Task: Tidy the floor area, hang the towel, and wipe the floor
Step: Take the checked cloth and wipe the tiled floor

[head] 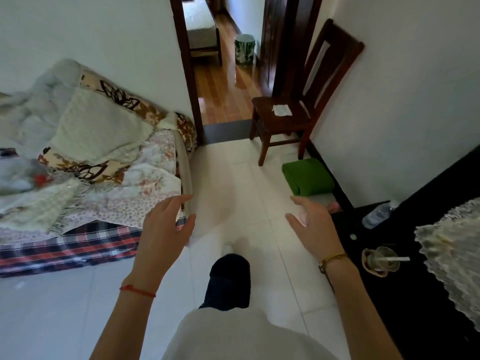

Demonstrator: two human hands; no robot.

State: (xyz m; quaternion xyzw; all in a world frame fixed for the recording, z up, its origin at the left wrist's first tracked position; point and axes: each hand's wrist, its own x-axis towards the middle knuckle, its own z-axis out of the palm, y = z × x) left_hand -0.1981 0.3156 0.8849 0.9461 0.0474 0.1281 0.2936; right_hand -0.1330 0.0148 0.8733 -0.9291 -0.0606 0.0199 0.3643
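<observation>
The person stands on a white tiled floor (pixel 233 178) and holds both arms out in front of the body. The left hand (pixel 166 224) is released: its fingers are loosely spread and hold nothing, and it hangs in the air in front of the corner of the bed (pixel 91 162). The right hand (pixel 311 224) is also relaxed, with its fingers only slightly bent; something pink shows at its fingertips, but it is not possible to tell if the hand holds it or if it lies on the floor behind.

A folded green towel (pixel 307 179) lies on the floor beside the wall, just in front of the wooden chair (pixel 293 110) and beyond the right hand. A small white cloth (pixel 281 109) lies on the seat of the chair.

To the right is a dark table (pixel 415 294) with a plastic bottle (pixel 378 214) lying on its side and a cup with a straw (pixel 381 259). A lace cloth (pixel 452 250) covers its far side.
</observation>
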